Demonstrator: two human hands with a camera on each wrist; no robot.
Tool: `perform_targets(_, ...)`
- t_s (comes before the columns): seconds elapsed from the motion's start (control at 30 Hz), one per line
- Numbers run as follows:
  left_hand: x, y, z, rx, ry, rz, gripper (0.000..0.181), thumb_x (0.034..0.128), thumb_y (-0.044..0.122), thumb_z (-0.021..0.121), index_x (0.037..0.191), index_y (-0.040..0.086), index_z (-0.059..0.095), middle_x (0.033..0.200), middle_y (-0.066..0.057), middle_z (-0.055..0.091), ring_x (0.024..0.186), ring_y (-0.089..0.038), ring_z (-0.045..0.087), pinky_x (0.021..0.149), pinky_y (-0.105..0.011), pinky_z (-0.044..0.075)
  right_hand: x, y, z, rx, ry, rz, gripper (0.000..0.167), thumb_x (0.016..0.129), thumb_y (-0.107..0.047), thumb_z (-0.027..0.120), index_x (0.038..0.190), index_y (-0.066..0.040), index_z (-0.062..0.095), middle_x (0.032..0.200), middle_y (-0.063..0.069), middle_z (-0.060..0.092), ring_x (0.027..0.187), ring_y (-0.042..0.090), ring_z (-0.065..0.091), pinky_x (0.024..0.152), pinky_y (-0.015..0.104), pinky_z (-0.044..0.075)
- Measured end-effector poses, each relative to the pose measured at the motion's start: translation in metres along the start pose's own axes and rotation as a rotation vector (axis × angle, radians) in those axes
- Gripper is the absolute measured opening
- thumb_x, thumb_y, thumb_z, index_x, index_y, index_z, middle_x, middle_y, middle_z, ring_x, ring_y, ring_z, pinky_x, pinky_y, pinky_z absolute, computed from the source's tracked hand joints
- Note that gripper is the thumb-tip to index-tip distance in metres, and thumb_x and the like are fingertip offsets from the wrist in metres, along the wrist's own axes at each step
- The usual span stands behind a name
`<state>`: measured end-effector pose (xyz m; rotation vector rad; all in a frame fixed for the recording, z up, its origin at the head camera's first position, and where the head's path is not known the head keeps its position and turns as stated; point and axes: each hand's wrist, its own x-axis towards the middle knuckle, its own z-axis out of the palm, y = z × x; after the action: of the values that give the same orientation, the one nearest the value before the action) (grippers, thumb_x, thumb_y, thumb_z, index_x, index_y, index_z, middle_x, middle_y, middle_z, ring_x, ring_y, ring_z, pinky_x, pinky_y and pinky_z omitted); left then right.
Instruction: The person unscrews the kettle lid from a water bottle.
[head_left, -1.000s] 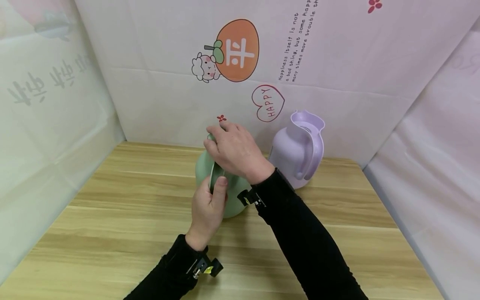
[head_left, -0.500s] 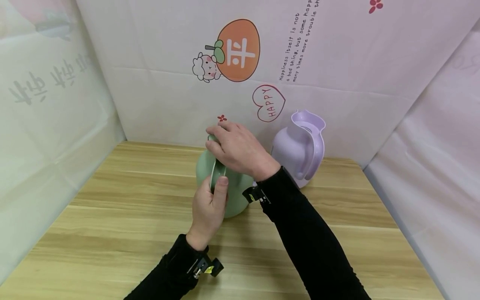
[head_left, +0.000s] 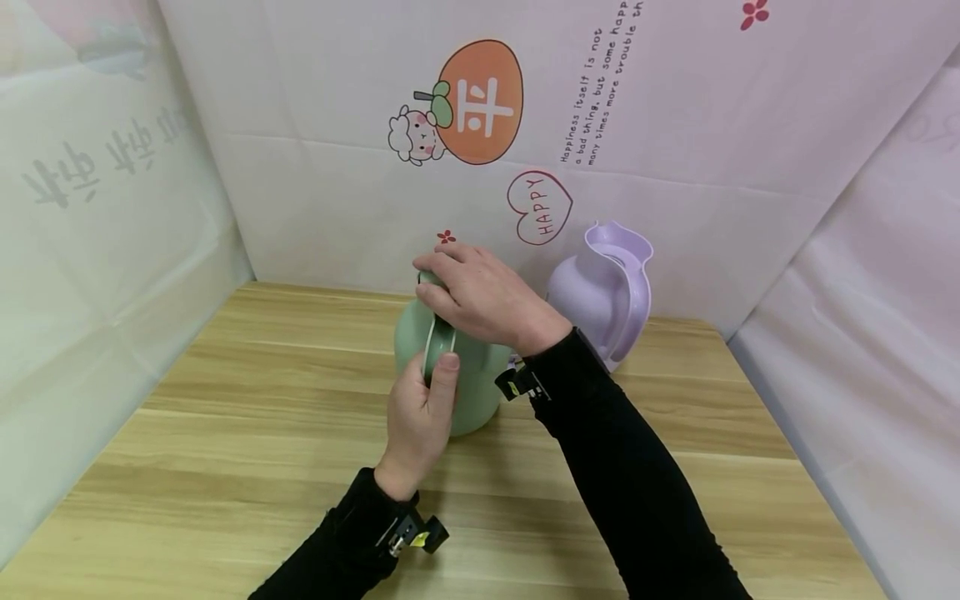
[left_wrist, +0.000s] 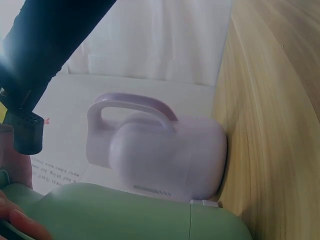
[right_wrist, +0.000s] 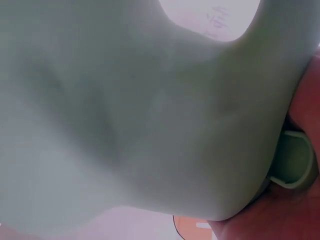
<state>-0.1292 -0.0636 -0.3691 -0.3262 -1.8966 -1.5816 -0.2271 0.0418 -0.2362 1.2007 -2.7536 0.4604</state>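
A green jug stands upright on the wooden table, its body also filling much of the right wrist view. My left hand grips the jug's handle, thumb on the near side. Over the jug's top lies my right hand, its fingers bent over the upper rim and the top part mostly hidden beneath them. In the right wrist view a small green piece shows between the fingers of that hand. In the left wrist view the green jug is close below a purple jug.
The purple jug stands upright right behind my right wrist, handle toward the front right. A printed white cloth rises behind the wooden table, with more white cloth at the left and right sides.
My right wrist and forearm have shifted slightly to the right, the fingers staying on the jug's top. The left hand keeps its grip on the handle.
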Motion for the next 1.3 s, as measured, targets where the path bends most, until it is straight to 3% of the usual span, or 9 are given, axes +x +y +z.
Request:
perform_targets(0.27,-0.001,-0.001,0.001,0.001,0.001,0.002,0.035,0.1108,0.022,0.051,0.079,0.010,0.048,0.061,0.005,0.043,0.051,-0.008,0.039,0.048,-0.026,0.032,0.000,-0.011,0.001,-0.094,0.072,0.001,0.046,0.109,-0.034,0.047,0.148,-0.013,0.058,0.152,0.008,0.057,0.151,0.024,0.042,0.127,0.043,0.026)
perform_targets(0.47,-0.001,-0.002,0.001,-0.016,-0.009,0.028,0.031,0.1111,0.017,0.050,0.081,0.010,0.049,0.061,0.004,0.044,0.050,-0.009,0.039,0.047,-0.027,0.033,-0.006,-0.031,0.006,-0.226,0.204,0.126,0.050,0.107,-0.043,0.055,0.145,-0.010,0.060,0.141,0.018,0.063,0.139,0.032,0.054,0.120,0.048,0.037)
perform_targets(0.6,-0.001,-0.004,0.001,-0.031,-0.004,0.049,0.031,0.1112,0.016,0.050,0.081,0.010,0.050,0.062,0.003,0.045,0.051,-0.009,0.040,0.048,-0.027,0.034,-0.007,-0.039,0.011,-0.265,0.240,0.179,0.046,0.107,-0.043,0.055,0.136,-0.009,0.065,0.127,0.018,0.069,0.128,0.032,0.060,0.108,0.045,0.046)
perform_targets(0.77,-0.001,-0.004,0.002,-0.037,-0.004,0.055,0.031,0.1114,0.017,0.049,0.081,0.009,0.050,0.063,0.003,0.046,0.052,-0.010,0.042,0.049,-0.027,0.035,-0.007,-0.041,0.013,-0.247,0.245,0.215,0.039,0.108,-0.039,0.055,0.132,-0.011,0.067,0.125,0.015,0.069,0.123,0.032,0.060,0.103,0.042,0.048)
perform_targets(1.07,0.001,-0.002,0.001,-0.019,-0.015,0.030,0.032,0.1117,0.020,0.049,0.081,0.011,0.050,0.063,0.004,0.045,0.051,-0.010,0.041,0.048,-0.028,0.035,-0.008,-0.036,0.012,-0.176,0.247,0.189,0.040,0.109,-0.036,0.053,0.138,-0.012,0.065,0.130,0.013,0.069,0.126,0.029,0.060,0.112,0.040,0.044)
perform_targets(1.3,0.000,-0.002,0.000,-0.018,-0.025,0.004,0.033,0.1115,0.019,0.049,0.079,0.011,0.049,0.061,0.005,0.043,0.049,-0.010,0.040,0.047,-0.028,0.034,-0.009,-0.030,0.011,-0.129,0.230,0.174,0.039,0.108,-0.036,0.053,0.137,-0.014,0.066,0.128,0.009,0.067,0.116,0.030,0.063,0.106,0.042,0.048)
